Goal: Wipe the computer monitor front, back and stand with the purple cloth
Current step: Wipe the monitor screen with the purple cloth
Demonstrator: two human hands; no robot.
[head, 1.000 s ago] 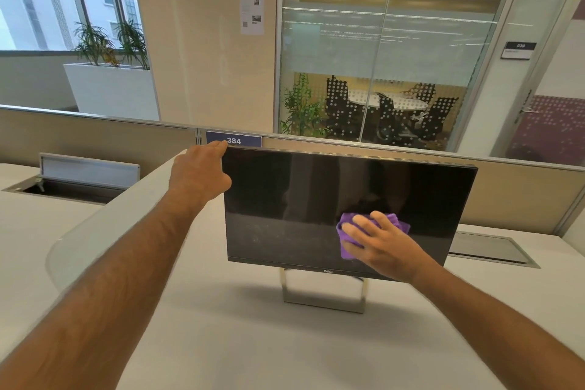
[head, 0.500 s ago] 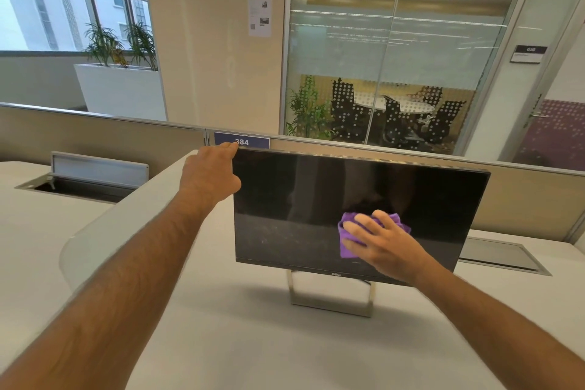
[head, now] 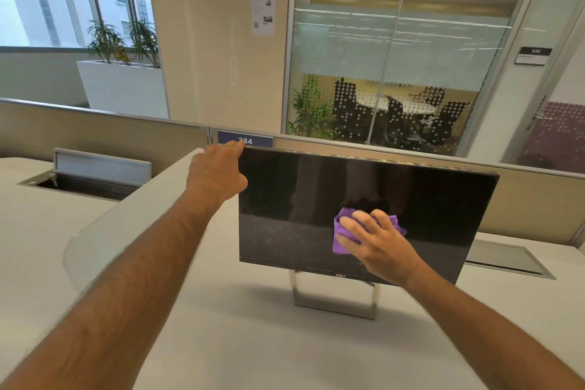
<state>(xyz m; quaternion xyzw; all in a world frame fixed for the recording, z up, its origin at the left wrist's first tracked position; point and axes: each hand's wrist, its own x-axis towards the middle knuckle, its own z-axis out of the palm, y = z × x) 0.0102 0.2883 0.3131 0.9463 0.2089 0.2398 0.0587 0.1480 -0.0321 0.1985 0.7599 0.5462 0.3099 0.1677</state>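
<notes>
1. While my left hand (head: 215, 176) grips the upper left corner of the monitor (head: 316, 199), fingers curled over the top edge and out of sight behind it, my right hand (head: 376, 244) lies spread on the dark screen.
2. Under my right palm sits the purple cloth (head: 340, 231), pressed flat against the glass with straight fingers; most of it is covered, only its edges showing to the left and above my knuckles.
3. Below my right wrist the bezel carries the word "DELL" (head: 340, 275).
4. Just past my left fingertips a blue tag (head: 253, 138) on the partition reads "384", its first digit partly blocked by a finger.
5. The metal stand (head: 334, 301) rests on the white desk (head: 253, 342) beneath my right hand.
6. Far beyond my right hand a dark door sign (head: 533, 55) shows digits too blurred to read.
7. The monitor's back is hidden from me.
</notes>
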